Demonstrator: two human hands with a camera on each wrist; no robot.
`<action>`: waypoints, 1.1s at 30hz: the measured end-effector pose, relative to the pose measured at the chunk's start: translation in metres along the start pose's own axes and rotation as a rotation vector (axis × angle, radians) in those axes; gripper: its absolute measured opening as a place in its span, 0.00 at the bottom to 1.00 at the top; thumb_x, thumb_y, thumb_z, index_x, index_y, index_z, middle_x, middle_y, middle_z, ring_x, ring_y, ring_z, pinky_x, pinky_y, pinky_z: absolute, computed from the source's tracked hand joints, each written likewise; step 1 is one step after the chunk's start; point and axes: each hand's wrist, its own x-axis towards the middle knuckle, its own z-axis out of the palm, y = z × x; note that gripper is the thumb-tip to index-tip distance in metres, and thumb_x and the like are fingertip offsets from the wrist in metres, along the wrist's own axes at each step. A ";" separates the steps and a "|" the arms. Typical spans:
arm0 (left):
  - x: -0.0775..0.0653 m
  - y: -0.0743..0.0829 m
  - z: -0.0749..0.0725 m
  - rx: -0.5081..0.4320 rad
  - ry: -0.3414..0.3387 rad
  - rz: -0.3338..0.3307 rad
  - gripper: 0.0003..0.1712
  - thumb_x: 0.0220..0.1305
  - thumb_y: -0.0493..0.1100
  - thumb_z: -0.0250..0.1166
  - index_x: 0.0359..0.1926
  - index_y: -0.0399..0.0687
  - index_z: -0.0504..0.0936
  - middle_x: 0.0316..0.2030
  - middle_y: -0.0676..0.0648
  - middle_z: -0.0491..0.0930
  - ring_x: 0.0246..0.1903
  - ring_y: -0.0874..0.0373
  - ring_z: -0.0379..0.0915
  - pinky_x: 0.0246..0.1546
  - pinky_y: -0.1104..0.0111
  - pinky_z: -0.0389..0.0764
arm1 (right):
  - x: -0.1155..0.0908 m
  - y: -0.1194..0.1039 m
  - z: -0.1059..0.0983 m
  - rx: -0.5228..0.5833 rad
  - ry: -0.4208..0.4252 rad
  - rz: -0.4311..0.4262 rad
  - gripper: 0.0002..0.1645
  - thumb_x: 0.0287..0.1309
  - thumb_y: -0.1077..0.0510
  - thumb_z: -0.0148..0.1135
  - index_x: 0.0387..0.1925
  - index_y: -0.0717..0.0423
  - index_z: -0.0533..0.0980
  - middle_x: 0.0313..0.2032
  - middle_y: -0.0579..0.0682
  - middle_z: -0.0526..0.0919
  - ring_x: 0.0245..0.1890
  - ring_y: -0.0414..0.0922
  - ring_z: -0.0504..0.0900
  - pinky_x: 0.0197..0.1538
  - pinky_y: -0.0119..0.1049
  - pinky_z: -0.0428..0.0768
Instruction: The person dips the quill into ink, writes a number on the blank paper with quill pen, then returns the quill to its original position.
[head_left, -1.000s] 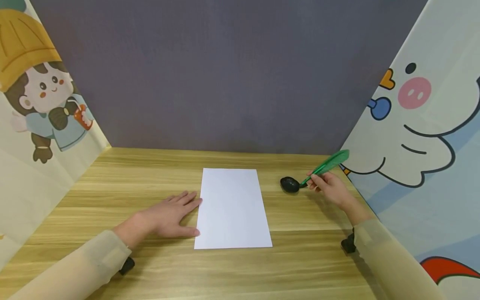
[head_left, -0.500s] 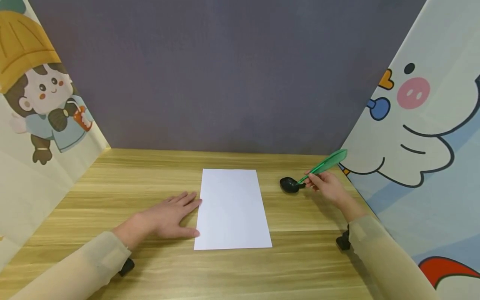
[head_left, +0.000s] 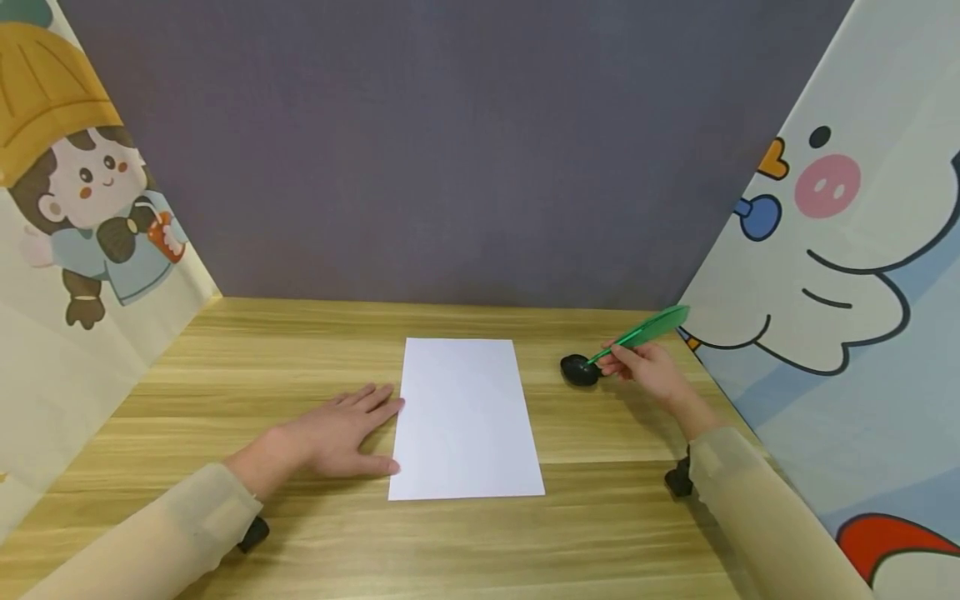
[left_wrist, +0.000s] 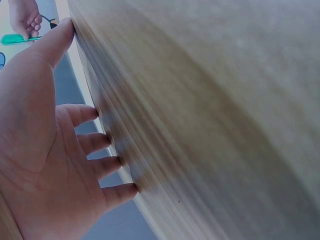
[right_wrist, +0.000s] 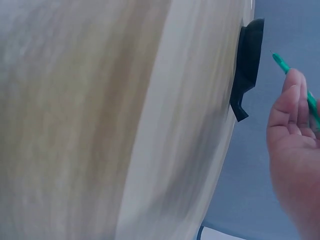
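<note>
Your right grip (right_wrist: 296, 135) pinches a green pen (right_wrist: 282, 64); tip near, but apart from, a black spoon-shaped dish (right_wrist: 249, 55) on the desk (right_wrist: 100, 120). Grey panel (right_wrist: 245, 165) behind.

Grey backdrop (head_left: 450, 150) behind the wood-grain table (head_left: 315, 342) — cartoon figure (head_left: 97, 192) left, pink-snouted creature (head_left: 847, 237) right.

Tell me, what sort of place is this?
Perhaps a small booth set up for tabletop activities, though I can't be sure: a wood-grain table stands before a plain grey backdrop, with cartoon-printed walls on either side.
</note>
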 end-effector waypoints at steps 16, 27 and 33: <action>0.000 0.000 -0.001 -0.007 -0.008 -0.002 0.63 0.70 0.83 0.58 0.90 0.51 0.53 0.89 0.38 0.45 0.88 0.32 0.42 0.84 0.31 0.52 | 0.006 0.007 0.002 -0.050 -0.023 0.025 0.30 0.88 0.52 0.51 0.72 0.76 0.72 0.46 0.51 0.94 0.40 0.36 0.91 0.42 0.35 0.88; -0.001 0.001 -0.002 -0.013 -0.001 -0.002 0.62 0.71 0.80 0.61 0.89 0.49 0.55 0.89 0.37 0.47 0.87 0.32 0.43 0.84 0.32 0.52 | 0.005 0.009 0.002 -0.088 -0.046 0.029 0.30 0.88 0.53 0.51 0.74 0.74 0.72 0.53 0.66 0.90 0.41 0.38 0.91 0.40 0.35 0.87; 0.000 0.000 -0.001 -0.009 -0.005 -0.004 0.62 0.70 0.81 0.60 0.89 0.50 0.54 0.89 0.37 0.47 0.88 0.32 0.43 0.84 0.32 0.52 | 0.003 0.008 0.003 -0.088 -0.039 0.019 0.29 0.88 0.54 0.50 0.74 0.75 0.71 0.54 0.67 0.90 0.40 0.38 0.91 0.41 0.35 0.88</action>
